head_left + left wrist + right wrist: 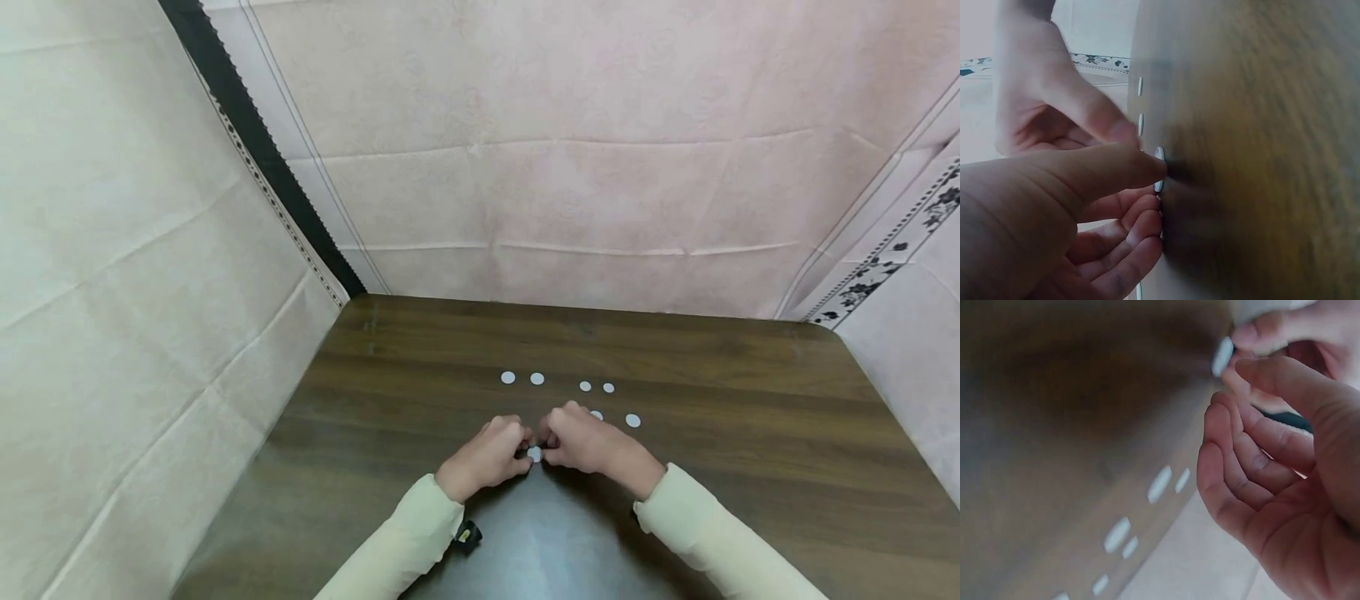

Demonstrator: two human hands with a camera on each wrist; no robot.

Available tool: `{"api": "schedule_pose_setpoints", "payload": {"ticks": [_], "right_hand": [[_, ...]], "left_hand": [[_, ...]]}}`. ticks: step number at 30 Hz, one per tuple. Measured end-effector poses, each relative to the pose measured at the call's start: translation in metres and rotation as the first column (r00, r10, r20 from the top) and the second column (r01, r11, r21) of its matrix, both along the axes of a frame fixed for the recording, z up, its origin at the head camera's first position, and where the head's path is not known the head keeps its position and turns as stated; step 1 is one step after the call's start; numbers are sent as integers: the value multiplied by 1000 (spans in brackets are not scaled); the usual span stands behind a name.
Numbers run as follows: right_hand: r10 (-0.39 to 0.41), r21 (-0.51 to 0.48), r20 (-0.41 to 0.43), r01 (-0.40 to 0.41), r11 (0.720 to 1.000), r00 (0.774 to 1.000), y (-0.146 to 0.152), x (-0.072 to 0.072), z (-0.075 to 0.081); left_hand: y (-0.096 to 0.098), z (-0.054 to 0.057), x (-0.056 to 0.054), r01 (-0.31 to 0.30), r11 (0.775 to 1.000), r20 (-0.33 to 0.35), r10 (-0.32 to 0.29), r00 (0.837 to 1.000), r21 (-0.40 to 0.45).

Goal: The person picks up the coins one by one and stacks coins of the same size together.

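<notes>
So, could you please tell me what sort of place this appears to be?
It looks like an indoor tabletop workspace, perhaps improvised: a wood-grain table, pale creased sheeting behind and beside it, and several small white discs laid out on top.

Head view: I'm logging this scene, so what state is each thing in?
White disc between the hands: partly covered; lifted or not, unclear.
Left hand: fingers curled, thumb against that disc.
Right hand: fingers curled; contact unclear.
Four far white discs: flat, apart.
White disc behind right hand: flat, partly hidden.
Rightmost white disc: flat, uncovered.
Back cloth: creased.
</notes>
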State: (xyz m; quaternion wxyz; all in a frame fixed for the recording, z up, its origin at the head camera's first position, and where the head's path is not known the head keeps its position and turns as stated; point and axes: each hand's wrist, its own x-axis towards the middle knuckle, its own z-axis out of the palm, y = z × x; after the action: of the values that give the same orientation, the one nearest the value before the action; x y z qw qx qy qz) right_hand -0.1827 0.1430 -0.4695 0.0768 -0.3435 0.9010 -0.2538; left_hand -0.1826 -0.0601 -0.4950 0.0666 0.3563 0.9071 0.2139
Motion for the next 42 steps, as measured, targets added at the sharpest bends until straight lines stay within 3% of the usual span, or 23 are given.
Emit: {"api": "schedule_pose_setpoints", "payload": {"ticks": [7, 12, 18, 35, 42], "right_hand": [[-7, 101, -40, 11, 995, 999, 15, -12, 21], [10, 130, -61, -2, 991, 998, 23, -19, 27], [21, 143, -86, -8, 990, 996, 26, -27, 24], [-18, 227, -47, 28, 973, 999, 31, -46, 10], [-41, 273, 32, 30, 961, 999, 33, -55, 7]], "left_hand": [[-1, 0, -1, -1, 1000, -7, 1, 1000, 3], [0, -2, -2, 16, 1000, -30, -16, 999, 3], [1, -2, -3, 30, 1000, -37, -30, 999, -10], [-1, 0, -1, -7, 1000, 8, 7, 1000, -28], [0, 1, -1, -3, 1000, 7, 3, 1000, -27]]}}
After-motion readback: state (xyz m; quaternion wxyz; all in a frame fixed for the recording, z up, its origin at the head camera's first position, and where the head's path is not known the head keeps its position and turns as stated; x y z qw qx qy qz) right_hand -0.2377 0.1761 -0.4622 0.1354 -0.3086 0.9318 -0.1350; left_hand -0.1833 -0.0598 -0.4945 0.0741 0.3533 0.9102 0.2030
